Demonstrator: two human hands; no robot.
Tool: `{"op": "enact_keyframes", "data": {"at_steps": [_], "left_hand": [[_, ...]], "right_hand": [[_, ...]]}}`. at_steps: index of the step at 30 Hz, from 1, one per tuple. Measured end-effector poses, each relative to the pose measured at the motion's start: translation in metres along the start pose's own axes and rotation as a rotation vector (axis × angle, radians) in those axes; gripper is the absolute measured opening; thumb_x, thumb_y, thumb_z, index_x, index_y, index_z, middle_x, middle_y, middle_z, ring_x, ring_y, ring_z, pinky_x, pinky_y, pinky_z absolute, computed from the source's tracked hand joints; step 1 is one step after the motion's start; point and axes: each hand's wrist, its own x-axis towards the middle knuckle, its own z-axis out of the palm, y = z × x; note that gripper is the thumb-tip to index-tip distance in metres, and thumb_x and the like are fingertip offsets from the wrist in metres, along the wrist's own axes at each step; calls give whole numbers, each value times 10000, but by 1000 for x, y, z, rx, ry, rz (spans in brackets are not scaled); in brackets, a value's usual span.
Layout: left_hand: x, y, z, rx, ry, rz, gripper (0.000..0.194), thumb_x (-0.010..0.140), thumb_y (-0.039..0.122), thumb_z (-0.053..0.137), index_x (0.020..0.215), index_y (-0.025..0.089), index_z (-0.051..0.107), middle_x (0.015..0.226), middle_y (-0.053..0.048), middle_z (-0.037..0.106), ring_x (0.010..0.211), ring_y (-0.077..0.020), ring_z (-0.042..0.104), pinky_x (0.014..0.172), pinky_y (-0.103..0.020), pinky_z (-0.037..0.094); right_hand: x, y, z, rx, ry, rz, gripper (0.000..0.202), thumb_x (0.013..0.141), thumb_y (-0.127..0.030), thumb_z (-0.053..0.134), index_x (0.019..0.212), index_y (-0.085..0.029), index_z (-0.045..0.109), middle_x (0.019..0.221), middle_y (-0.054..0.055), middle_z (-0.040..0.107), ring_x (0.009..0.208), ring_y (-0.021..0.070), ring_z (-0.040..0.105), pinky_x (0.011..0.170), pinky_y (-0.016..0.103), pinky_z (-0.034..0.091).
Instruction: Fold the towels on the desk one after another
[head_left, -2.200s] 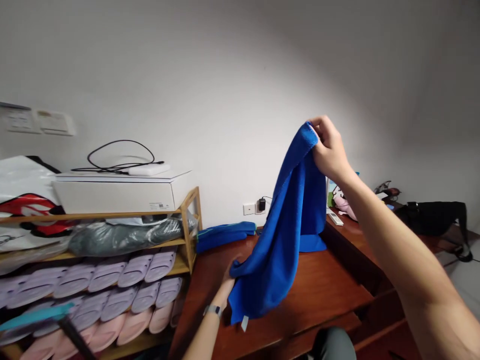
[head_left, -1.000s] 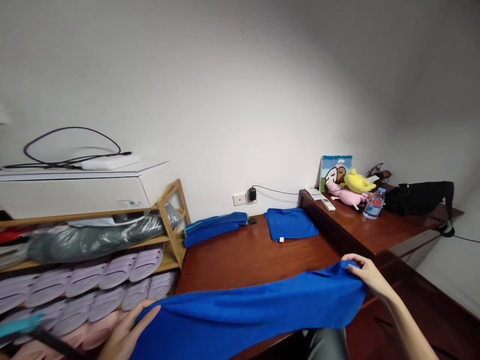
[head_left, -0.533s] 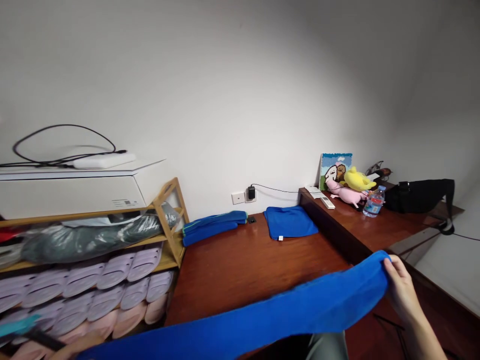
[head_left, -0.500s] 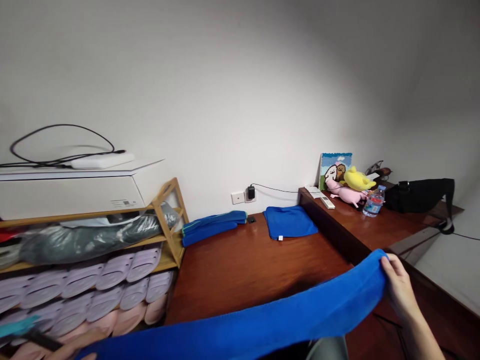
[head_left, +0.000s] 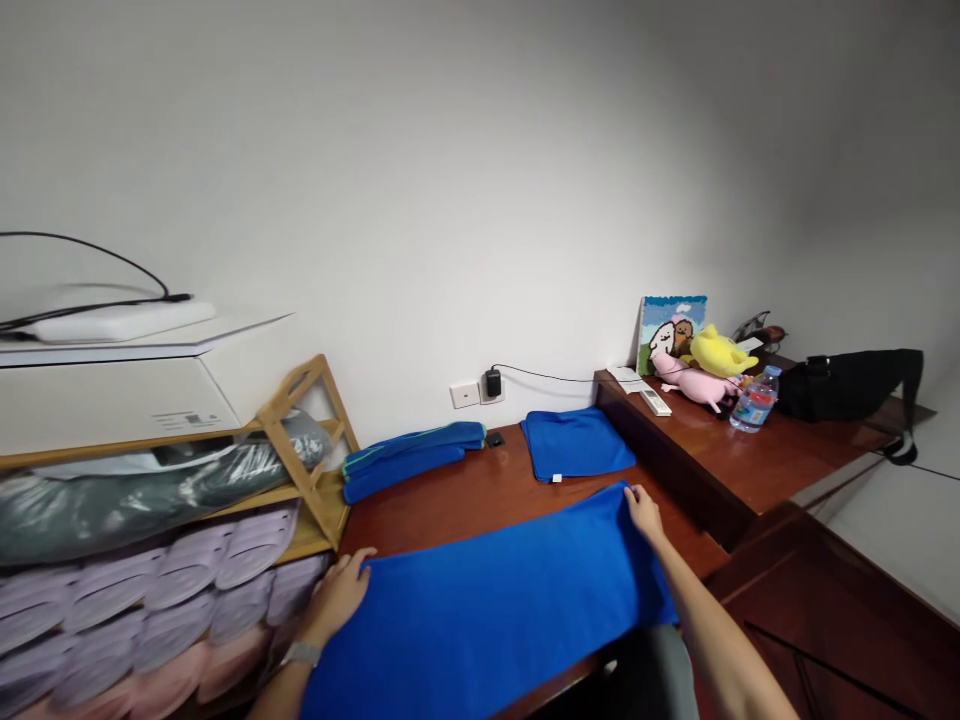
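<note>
A long blue towel [head_left: 495,590] is stretched across the near part of the brown wooden table [head_left: 435,520], its near side hanging toward me. My left hand [head_left: 345,590] grips its far left corner, fingers closed on the edge. At the far right corner my right hand [head_left: 643,512] pinches the cloth. Behind the towel lies a folded blue towel [head_left: 577,444] with a small white tag. Further left, against the wall, rests a rolled or folded blue towel [head_left: 412,458] with green edging.
On the left stands a wooden rack [head_left: 307,480] with lilac slippers [head_left: 187,570] and a white box [head_left: 112,395] on top. A raised shelf [head_left: 772,460] at right carries plush toys [head_left: 697,380], a water bottle [head_left: 756,400], a remote [head_left: 655,402] and a black bag [head_left: 847,385].
Both hands have moved inward and away from me, carrying the towel from in front of the table onto it. The cloth now spreads wider and flatter. The view has shifted slightly.
</note>
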Motion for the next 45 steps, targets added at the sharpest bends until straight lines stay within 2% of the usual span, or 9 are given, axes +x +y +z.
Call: {"op": "enact_keyframes", "data": {"at_steps": [6,13,16,20,26,32,37,41,45], "left_hand": [[6,0,42,179,50,-34,494,960,219,384,1385,202,635,1165,-152,749,1096,-309,676,920,-414,487],[14,-3,40,256,167,-19,496,942,208,400,1368,150,647,1313,-185,684,1155,-327,659,962,-412,489],[6,3,42,227,223,47,497,960,240,367,1334,138,678,1362,-197,673,1239,-337,636,1062,-429,472],[-7,-6,61,164,153,114,564,994,378,316,1344,144,692,1422,-192,677,1335,-348,606,1169,-468,432],[-6,-26,95,101,93,41,668,977,464,325,1553,194,530,1633,-118,539,1526,-295,457,1285,-491,304],[-3,-30,95,135,59,-16,714,973,540,342,1595,220,484,1699,-128,443,1584,-350,367,1272,-550,306],[-9,-52,98,110,88,25,782,962,617,338,1598,183,476,1699,-159,434,1583,-344,370,1261,-517,339],[-9,-57,107,98,127,35,804,958,641,312,1598,182,474,1698,-164,434,1584,-348,365,1268,-523,326],[-9,-59,110,104,117,40,792,953,594,306,1603,170,463,1708,-181,410,1591,-346,351,1266,-541,321]], "right_hand": [[12,6,47,-203,10,51,426,1083,-403,303,1174,-179,654,1201,205,739,1121,332,701,966,468,496],[28,-6,61,-356,109,22,450,1091,-352,279,1271,-138,632,1306,235,653,1248,361,591,1048,493,420],[13,-18,70,-364,148,-234,432,1063,-282,330,1360,-191,631,1436,193,606,1325,342,539,1122,480,379],[-16,-27,87,-274,-50,-620,462,1071,-347,370,1447,-289,632,1547,96,575,1427,296,499,1214,459,340],[-17,-29,102,-390,-198,-420,584,1108,-478,252,1627,-306,458,1705,35,411,1591,242,306,1309,477,184],[-12,-35,95,-482,-184,-255,629,1084,-543,281,1655,-311,406,1739,38,338,1615,294,247,1300,550,169],[-57,-96,112,-395,-193,-454,649,1072,-470,325,1660,-206,404,1727,83,349,1626,307,222,1324,527,122],[-126,-182,180,-173,-412,-869,693,1075,-535,357,1693,-225,312,1738,52,321,1625,250,231,1338,468,145],[-155,-228,234,-136,-553,-874,722,1089,-597,284,1695,-204,289,1738,81,307,1628,246,219,1336,509,150]]}}
